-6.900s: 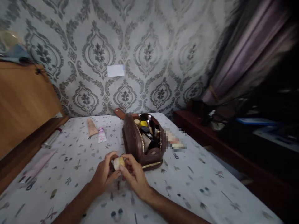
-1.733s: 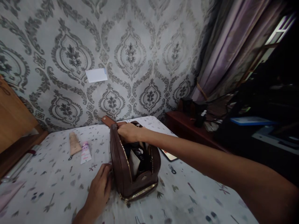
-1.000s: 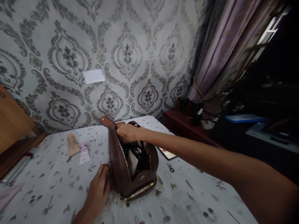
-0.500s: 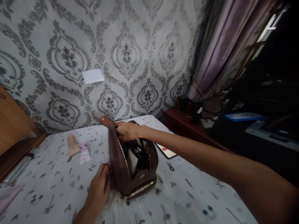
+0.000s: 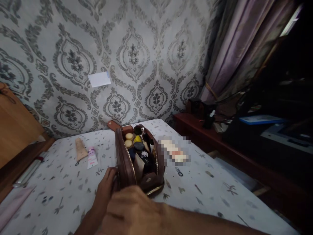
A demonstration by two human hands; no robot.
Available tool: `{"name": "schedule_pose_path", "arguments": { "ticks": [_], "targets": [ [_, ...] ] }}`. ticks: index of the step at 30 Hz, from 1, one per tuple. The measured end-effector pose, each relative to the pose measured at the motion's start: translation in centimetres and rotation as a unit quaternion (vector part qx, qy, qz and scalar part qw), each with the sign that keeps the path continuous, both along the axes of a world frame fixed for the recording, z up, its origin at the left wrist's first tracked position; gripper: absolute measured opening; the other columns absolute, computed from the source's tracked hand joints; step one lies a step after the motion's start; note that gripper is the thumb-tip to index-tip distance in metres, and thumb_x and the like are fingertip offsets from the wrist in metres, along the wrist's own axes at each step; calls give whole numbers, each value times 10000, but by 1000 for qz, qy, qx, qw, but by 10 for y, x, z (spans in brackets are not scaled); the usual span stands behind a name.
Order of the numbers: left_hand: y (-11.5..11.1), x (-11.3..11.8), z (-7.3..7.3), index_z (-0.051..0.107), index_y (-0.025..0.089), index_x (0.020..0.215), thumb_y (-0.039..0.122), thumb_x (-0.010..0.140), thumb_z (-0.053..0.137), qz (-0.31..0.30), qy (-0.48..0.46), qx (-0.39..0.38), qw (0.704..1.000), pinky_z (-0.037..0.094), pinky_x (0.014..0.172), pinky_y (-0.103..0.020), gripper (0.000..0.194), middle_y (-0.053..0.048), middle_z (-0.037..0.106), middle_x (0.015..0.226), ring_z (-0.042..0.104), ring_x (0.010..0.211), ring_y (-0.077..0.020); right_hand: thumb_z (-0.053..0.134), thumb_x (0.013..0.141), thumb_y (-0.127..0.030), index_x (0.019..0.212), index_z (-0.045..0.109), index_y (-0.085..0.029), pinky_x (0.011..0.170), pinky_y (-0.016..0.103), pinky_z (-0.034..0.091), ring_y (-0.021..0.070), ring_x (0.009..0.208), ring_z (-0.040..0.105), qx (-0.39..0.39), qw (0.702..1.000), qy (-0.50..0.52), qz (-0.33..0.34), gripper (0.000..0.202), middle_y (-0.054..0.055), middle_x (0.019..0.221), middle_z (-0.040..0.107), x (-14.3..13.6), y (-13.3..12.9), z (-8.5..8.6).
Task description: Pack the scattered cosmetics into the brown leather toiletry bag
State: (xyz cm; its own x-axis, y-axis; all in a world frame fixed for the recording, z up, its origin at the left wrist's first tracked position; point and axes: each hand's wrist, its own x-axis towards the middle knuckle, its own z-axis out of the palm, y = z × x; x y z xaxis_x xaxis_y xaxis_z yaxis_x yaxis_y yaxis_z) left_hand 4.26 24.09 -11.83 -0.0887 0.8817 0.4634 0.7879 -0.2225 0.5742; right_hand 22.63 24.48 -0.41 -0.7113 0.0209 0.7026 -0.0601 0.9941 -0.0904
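A brown makeup bag (image 5: 124, 163) stands unzipped on the bed sheet, its top gaping. Inside are gold-capped jars (image 5: 129, 143), a dark round lid (image 5: 139, 146), a yellow item (image 5: 137, 139), a pale card or flat box (image 5: 139, 165) and several dark items. My left hand (image 5: 107, 182) has its fingers curled at the bag's lower left side, gripping it. In front of the bag, close to the camera, is my right hand (image 5: 132, 209), knuckles bent and fingers folded under. Whatever it holds, if anything, is hidden; it covers part of the bag's front.
Two tubes, one beige (image 5: 80, 150) and one pink-and-white (image 5: 92, 157), lie left of the bag. A pixelated flat item (image 5: 174, 150) lies to its right. Behind is a patterned wall (image 5: 132, 65); a dark red wooden ledge (image 5: 190, 127) runs along the right.
My right hand has come out of the bag and moved toward me, uncovering the jars inside. My left hand stays at the bag's side. The view has shifted slightly.
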Motion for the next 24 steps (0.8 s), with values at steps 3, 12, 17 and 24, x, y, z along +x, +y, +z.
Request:
{"name": "schedule_pose_path", "arguments": {
  "ticks": [3, 12, 17, 24],
  "targets": [
    [-1, 3, 10, 576, 226, 1098, 201, 891, 403, -35, -15, -7, 999, 525, 811, -357, 270, -79, 624, 1035, 625, 935, -231, 488, 973, -263, 605, 556, -185, 499, 257, 310, 93, 502, 418, -15, 999, -7, 38, 382, -49, 532, 494, -12, -18, -28],
    [7, -6, 9, 617, 208, 924, 274, 812, 541, 5, -283, -28, 959, 491, 732, -314, 151, -55, 642, 929, 601, 894, -213, 395, 985, -368, 570, 386, -186, 535, 238, 277, 85, 509, 385, -389, 921, -21, 20, 453, -48, 528, 397, -50, -26, -57],
    [17, -24, 2, 569, 194, 887, 380, 738, 590, 26, -404, -38, 914, 419, 480, -219, 239, -40, 611, 820, 620, 743, -188, 377, 905, -654, 615, 464, -191, 490, 228, 286, 93, 481, 368, -615, 788, 22, -25, 553, -49, 506, 380, -83, -25, -79],
    [19, -35, -1, 565, 192, 897, 404, 733, 613, 45, -433, -2, 900, 416, 468, -192, 272, -32, 607, 817, 628, 742, -172, 434, 739, -837, 646, 497, -194, 409, 228, 218, 84, 427, 306, -693, 717, 63, -42, 653, -57, 494, 387, -106, -20, -105]
  ]
}}
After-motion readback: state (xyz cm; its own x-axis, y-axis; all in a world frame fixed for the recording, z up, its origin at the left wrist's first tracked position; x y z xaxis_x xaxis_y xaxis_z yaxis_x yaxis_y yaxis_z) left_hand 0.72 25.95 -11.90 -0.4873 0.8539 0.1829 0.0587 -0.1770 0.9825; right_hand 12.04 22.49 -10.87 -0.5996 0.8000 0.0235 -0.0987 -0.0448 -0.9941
